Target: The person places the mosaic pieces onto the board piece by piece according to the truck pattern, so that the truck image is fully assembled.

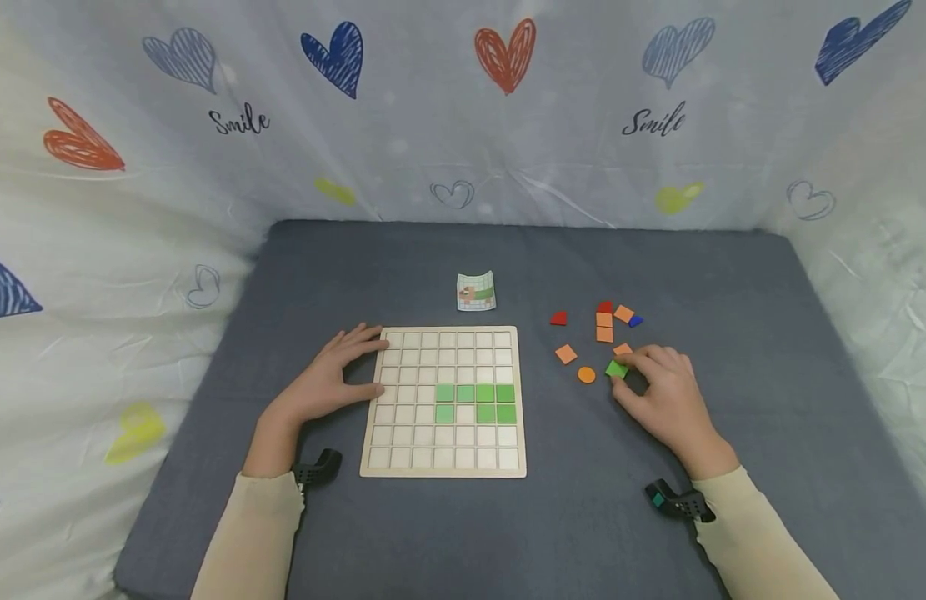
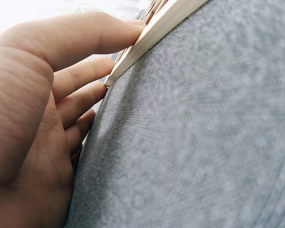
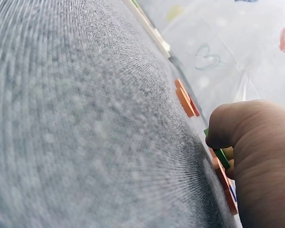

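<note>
"Where is the left hand?"

"At the left side of the pale gridded board. Its fingers are extended, with a wide gap between thumb and forefinger, and the tips touch the board's edge."

"And the right one?"

"The right hand is well to the right of the board, its thumb and fingertips narrowed on a green piece. The right wrist view shows that piece edge-on in the pinch; I can't tell whether it touches the cloth."

"What lies around it?"

"An orange disc just to the left, and orange squares scattered on the far side, one partly hidden by the fingers. Farther off are a red triangle and a small blue piece."

"What fills the board?"

"Seven green squares, in the right part: four in one row, three in the next row nearer, where one cell between them shows bare."

"Anything beyond it?"

"A small picture card near the far edge of the board, on the grey cloth. Behind stands a white curtain printed with hearts."
</note>
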`<state>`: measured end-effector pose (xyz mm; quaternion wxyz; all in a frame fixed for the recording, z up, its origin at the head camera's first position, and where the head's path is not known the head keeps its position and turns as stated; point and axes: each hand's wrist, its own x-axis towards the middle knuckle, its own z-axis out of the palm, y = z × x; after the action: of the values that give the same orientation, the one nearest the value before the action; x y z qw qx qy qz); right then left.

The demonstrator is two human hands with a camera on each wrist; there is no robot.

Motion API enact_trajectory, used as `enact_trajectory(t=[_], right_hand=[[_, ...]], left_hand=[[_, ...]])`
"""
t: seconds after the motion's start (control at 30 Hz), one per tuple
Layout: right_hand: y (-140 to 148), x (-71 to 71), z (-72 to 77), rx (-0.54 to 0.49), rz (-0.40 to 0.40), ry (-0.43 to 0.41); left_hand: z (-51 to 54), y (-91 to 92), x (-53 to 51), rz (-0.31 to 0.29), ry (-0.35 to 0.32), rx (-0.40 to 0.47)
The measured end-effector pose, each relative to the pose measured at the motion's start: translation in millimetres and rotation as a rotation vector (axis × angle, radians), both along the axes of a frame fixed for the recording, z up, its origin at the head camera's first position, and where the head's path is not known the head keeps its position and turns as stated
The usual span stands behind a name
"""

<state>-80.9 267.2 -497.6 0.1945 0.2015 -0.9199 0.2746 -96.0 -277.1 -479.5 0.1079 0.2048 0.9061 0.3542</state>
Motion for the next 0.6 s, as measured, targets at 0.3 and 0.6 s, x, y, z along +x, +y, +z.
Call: enact_trajectory(t=[0.3,0.6], right_hand=[[-2,-1.5,0.3,0.003,0.013,0.028],[-15,-2.6,2.3,-0.047,0.062,0.097]], left_hand=[[0.5,2.3,-1.2,-0.008,0.005,-0.001],[0.3,0.3,-0.5,-0.002,0.002,0.000]])
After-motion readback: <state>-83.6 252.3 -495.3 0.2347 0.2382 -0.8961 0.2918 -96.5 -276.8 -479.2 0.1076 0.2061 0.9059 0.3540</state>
